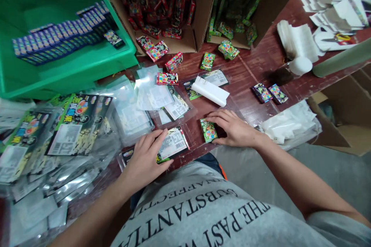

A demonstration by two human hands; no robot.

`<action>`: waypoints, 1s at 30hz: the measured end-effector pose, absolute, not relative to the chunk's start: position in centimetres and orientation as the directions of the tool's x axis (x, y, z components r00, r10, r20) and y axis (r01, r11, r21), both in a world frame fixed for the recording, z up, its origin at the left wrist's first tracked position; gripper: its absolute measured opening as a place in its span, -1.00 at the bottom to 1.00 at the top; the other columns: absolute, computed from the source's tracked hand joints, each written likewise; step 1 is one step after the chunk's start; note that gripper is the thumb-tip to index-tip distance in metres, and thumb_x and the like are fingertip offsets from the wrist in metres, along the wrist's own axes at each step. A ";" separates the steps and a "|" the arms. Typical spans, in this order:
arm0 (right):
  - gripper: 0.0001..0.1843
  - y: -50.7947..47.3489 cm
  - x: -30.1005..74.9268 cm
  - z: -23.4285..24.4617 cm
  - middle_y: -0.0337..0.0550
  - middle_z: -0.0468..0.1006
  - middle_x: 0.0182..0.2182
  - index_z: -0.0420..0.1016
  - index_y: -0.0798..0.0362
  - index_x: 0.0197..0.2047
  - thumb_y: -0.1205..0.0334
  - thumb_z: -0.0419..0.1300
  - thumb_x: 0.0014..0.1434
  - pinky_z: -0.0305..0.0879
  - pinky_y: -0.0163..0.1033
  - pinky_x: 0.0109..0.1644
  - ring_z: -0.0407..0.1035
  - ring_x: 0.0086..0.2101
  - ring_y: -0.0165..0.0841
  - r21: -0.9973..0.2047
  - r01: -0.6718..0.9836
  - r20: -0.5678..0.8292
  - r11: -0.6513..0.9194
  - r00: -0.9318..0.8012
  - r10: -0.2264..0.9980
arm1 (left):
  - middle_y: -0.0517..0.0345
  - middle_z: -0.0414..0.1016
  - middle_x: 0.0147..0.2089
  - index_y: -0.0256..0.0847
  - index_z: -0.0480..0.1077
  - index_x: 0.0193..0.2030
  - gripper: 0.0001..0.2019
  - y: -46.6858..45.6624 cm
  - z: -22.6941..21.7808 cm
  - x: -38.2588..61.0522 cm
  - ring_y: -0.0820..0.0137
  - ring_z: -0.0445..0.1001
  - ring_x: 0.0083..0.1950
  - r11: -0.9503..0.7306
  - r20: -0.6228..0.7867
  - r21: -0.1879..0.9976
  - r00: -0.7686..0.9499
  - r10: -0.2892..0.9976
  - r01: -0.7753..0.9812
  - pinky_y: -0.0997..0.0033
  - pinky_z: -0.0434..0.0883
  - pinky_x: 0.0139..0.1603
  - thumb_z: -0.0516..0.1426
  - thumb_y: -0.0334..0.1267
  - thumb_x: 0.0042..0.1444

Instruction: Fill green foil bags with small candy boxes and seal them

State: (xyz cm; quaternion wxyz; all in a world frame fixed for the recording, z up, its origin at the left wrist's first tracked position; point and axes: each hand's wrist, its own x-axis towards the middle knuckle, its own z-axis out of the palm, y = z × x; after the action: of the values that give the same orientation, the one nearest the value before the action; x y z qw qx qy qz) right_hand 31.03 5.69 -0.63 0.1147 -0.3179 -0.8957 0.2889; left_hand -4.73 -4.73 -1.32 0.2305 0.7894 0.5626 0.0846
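My left hand [147, 156] spans a printed plastic bag [174, 141] at the table's near edge, thumb along its lower side and fingers at its upper side. A white label with a barcode shows on this bag. Just to the right, my right hand [235, 129] grips a small green printed box [208, 130] between thumb and fingertips. That box lies on the tabletop, apart from the bag. Beyond my hands are a folded white paper strip [210, 91], a red box [167, 78] and another green box [208, 61].
A green bin [116, 63] at far left holds rows of blue boxes. Cardboard cartons [185, 42] at the back contain red and green boxes. Printed bags [78, 123] pile up at left. Two purple boxes [261, 93], a white-capped bottle [300, 66] and white plastic [290, 123] are at right.
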 end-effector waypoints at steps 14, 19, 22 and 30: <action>-0.25 10.8 26.2 1.9 0.17 0.34 0.33 0.30 0.07 0.41 0.00 0.36 0.25 0.19 0.16 0.38 0.24 0.31 -0.02 -0.541 0.204 0.120 0.816 -0.941 0.315 | -0.11 0.21 0.37 0.00 -0.07 0.55 -0.11 -3.1 0.2 -1.4 0.01 0.28 0.39 -0.247 -0.016 0.484 0.291 0.957 0.839 -0.05 0.28 0.39 0.28 -0.15 0.17; -0.27 13.4 25.1 3.4 0.11 0.32 0.36 0.34 0.02 0.40 0.15 0.40 0.22 0.28 0.08 0.36 0.26 0.31 -0.06 -0.527 0.201 0.016 0.826 -0.969 0.246 | -0.04 0.27 0.36 -0.01 0.13 0.49 -0.15 -1.1 0.1 -1.0 0.06 0.32 0.38 -0.097 -0.077 0.651 0.192 0.978 0.753 -0.02 0.28 0.42 0.34 0.02 0.11; -0.23 14.8 24.6 4.1 0.01 0.28 0.41 0.28 -0.07 0.44 0.20 0.40 0.23 0.28 0.01 0.37 0.26 0.32 -0.12 -0.575 0.171 -0.008 0.800 -0.979 0.204 | 0.02 0.39 0.33 -0.02 0.30 0.40 -0.39 0.3 -0.6 -1.3 0.13 0.38 0.35 0.017 -0.103 0.803 0.110 0.989 0.595 -0.01 0.27 0.43 0.24 0.02 0.25; -0.23 20.1 24.4 8.3 -0.04 0.32 0.30 0.27 -0.12 0.43 0.08 0.40 0.22 0.17 0.08 0.42 0.22 0.31 -0.10 -0.504 0.197 0.128 0.841 -0.946 0.299 | 0.03 0.62 0.12 -0.14 0.49 0.20 -0.52 3.1 0.9 -1.1 0.25 0.58 0.08 0.347 -0.348 0.937 0.000 0.938 -0.046 0.19 0.50 0.15 0.33 -0.12 0.14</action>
State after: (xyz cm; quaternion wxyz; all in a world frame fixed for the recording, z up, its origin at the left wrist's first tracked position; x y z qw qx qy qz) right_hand 24.36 20.11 8.30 0.1012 -0.1301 -0.9540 0.2505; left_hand -1.08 3.14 0.92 0.5896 0.3903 0.5710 0.4171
